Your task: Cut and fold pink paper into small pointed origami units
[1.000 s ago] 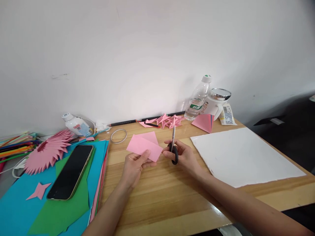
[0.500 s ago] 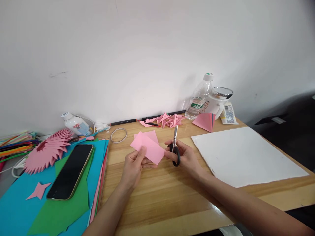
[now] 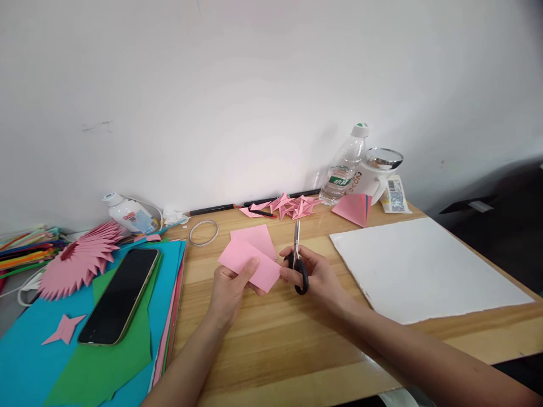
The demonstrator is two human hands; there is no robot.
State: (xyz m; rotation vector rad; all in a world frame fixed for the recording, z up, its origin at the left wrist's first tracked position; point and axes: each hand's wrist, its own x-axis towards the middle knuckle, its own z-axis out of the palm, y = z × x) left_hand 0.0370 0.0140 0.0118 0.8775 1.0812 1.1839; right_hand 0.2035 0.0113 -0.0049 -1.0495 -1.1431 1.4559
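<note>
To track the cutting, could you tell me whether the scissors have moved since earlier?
Yes: the black-handled scissors shifted slightly left, away from the white sheet.

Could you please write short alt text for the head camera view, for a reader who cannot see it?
Over a wooden desk, the left hand holds a pink paper rectangle while the right hand grips black-handled scissors, blades closed and pointing away. A phone lies on coloured paper sheets at left, a white board at right.

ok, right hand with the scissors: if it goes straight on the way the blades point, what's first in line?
The right hand holds black-handled scissors, blades shut, pointing away toward the wall. Bare wooden table comes first, then probably the pile of folded pink paper stars. Depth is unclear, so the tips may pass above it.
</note>
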